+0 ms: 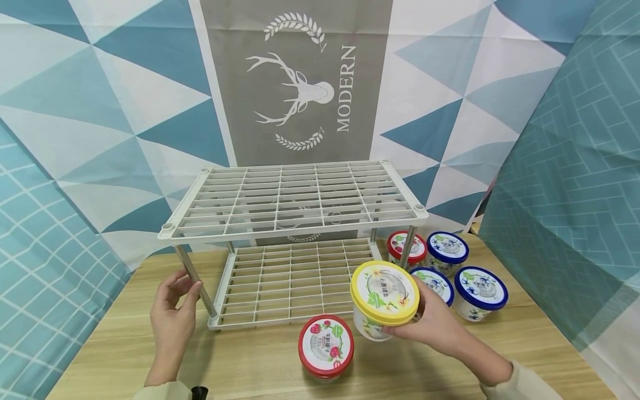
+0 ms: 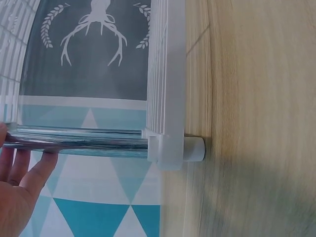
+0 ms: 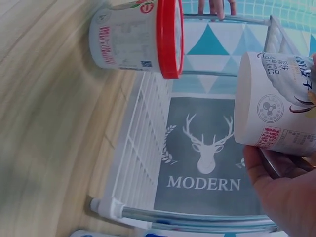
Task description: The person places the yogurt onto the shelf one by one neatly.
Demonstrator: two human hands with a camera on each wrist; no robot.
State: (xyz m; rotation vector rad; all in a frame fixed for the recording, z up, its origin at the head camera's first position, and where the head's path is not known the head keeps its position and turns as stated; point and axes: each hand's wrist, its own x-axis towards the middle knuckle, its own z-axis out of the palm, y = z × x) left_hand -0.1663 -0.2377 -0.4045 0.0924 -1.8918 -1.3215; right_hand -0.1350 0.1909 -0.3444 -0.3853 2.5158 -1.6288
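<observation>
A two-tier white rack (image 1: 292, 228) with metal posts stands on the table. My left hand (image 1: 172, 314) holds its front-left post (image 2: 98, 142), thumb on one side and fingers on the other. My right hand (image 1: 435, 322) grips a yellow-lidded tub (image 1: 385, 297) from its right side. That tub is held upright, off the table, before the rack's front-right corner; its white base (image 3: 244, 103) shows in the right wrist view. A red-lidded tub (image 1: 326, 347) with strawberries on the lid stands on the table in front of the rack, left of the held one.
To the right of the rack are several blue-lidded tubs (image 1: 481, 289) and another red-lidded tub (image 1: 407, 248), partly behind a post. The wooden table (image 1: 250, 366) runs underneath. A patterned cloth (image 1: 300, 72) hangs behind the rack.
</observation>
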